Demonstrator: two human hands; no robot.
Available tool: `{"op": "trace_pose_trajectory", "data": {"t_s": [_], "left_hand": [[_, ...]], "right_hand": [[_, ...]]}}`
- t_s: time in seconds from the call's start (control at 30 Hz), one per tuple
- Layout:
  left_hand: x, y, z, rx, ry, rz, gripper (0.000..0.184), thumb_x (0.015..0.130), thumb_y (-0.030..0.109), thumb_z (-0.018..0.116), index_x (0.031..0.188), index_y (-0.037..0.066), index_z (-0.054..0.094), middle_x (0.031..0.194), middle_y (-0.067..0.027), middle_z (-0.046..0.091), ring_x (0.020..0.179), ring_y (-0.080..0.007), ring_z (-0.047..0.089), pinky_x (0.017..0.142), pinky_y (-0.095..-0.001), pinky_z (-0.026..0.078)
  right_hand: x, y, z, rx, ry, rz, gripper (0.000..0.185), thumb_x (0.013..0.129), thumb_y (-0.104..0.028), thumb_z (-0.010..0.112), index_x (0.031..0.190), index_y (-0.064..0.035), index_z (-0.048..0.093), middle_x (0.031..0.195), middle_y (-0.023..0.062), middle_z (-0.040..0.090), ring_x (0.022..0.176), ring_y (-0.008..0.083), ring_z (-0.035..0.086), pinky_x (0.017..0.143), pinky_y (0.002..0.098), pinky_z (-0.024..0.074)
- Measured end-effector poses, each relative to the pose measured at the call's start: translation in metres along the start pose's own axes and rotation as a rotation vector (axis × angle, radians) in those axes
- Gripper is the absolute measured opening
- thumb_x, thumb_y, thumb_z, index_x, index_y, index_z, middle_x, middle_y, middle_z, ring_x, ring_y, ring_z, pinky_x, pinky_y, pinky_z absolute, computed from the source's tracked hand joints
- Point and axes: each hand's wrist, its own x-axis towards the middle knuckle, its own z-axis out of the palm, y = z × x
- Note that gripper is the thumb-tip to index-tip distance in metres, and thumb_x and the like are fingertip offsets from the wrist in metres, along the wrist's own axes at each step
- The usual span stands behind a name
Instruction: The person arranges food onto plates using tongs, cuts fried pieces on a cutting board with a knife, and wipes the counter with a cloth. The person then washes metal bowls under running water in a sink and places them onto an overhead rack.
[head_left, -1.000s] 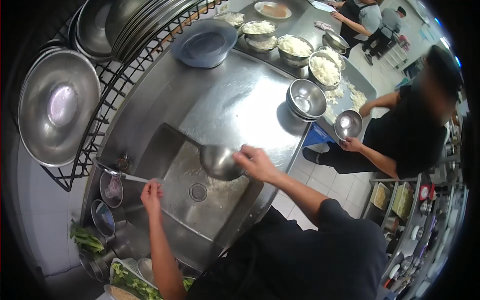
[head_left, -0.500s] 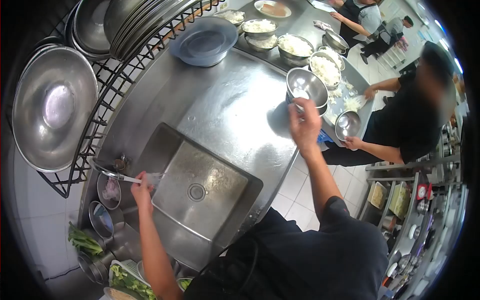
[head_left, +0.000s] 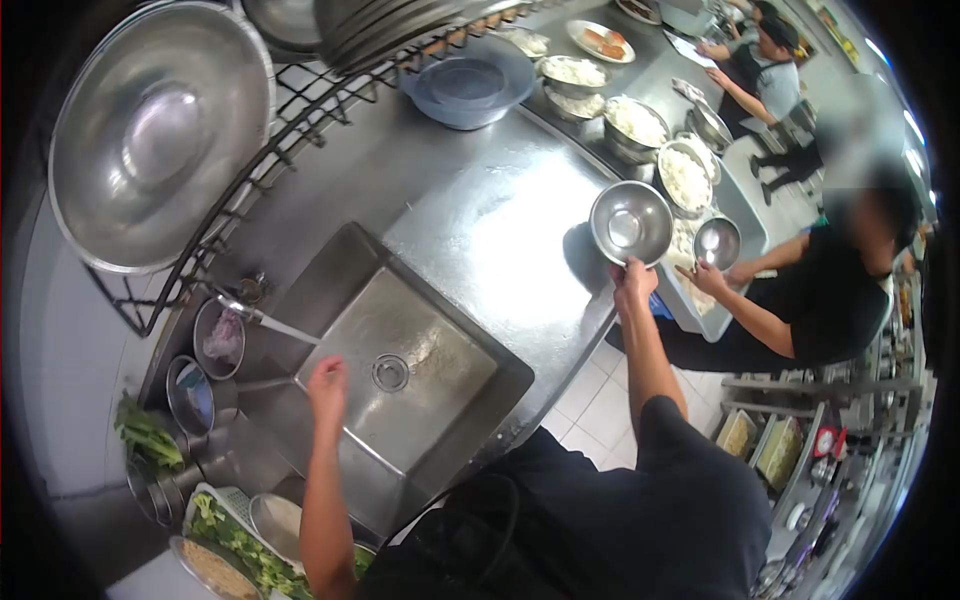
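My right hand [head_left: 633, 287] grips the near rim of a metal bowl [head_left: 632, 222], held tilted above the right edge of the steel counter [head_left: 480, 190]. The bowl's inside faces me, shiny, with no food visible in it. My left hand [head_left: 328, 380] is over the sink [head_left: 430, 350], just below the end of the tap spout [head_left: 285, 325]. Its fingers are curled together; whatever they may hold is hidden. The sink drain [head_left: 390, 373] lies right of that hand.
Bowls of white shredded food [head_left: 635, 122] line the counter's far side. A co-worker [head_left: 820, 290] holds another metal bowl [head_left: 717, 242] over a grey tub [head_left: 765, 215]. A wire rack [head_left: 270, 150] overhangs the left. Leafy greens [head_left: 240, 545] sit lower left.
My left hand has come away from the tap spout, toward me and to the right. The bowl in my right hand has turned, and my fingers now hold its near rim. The view has shifted.
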Motion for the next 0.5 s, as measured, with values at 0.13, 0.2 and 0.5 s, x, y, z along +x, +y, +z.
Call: {"op": "trace_pose_trajectory", "data": {"t_s": [0.13, 0.2, 0.5], "left_hand": [[-0.031, 0.022, 0.056, -0.264, -0.32, -0.158, 0.037, 0.098, 0.03, 0.059, 0.126, 0.006, 0.061, 0.111, -0.0044, 0.066, 0.095, -0.0125, 0.062, 0.08, -0.0286, 0.052], [-0.044, 0.04, 0.08, -0.495, -0.384, -0.194, 0.051, 0.1, 0.043, 0.052, 0.135, 0.007, 0.055, 0.124, -0.0079, 0.062, 0.11, -0.0191, 0.058, 0.091, -0.0352, 0.05], [-0.091, 0.127, 0.068, -0.835, -0.231, 0.293, 0.039, 0.101, 0.024, 0.051, 0.134, 0.004, 0.052, 0.131, -0.0117, 0.058, 0.116, -0.0207, 0.059, 0.096, -0.034, 0.053]], "right_hand": [[-0.07, 0.005, 0.004, -0.681, -0.122, -0.82, 0.017, 0.077, 0.0, 0.06, 0.076, -0.002, 0.043, 0.065, 0.0078, 0.048, 0.058, 0.0151, 0.051, 0.051, 0.0318, 0.0428], [-0.132, -0.01, 0.022, -0.545, -0.43, -0.787, 0.016, 0.074, 0.001, 0.059, 0.073, 0.0, 0.043, 0.058, 0.0081, 0.045, 0.054, 0.0189, 0.047, 0.052, 0.0353, 0.0394], [-0.288, -0.073, 0.072, -0.085, -1.17, -1.411, 0.059, 0.056, -0.03, 0.079, 0.104, -0.0042, 0.056, 0.126, 0.0253, 0.052, 0.11, 0.0459, 0.056, 0.089, 0.0552, 0.0509]]}}
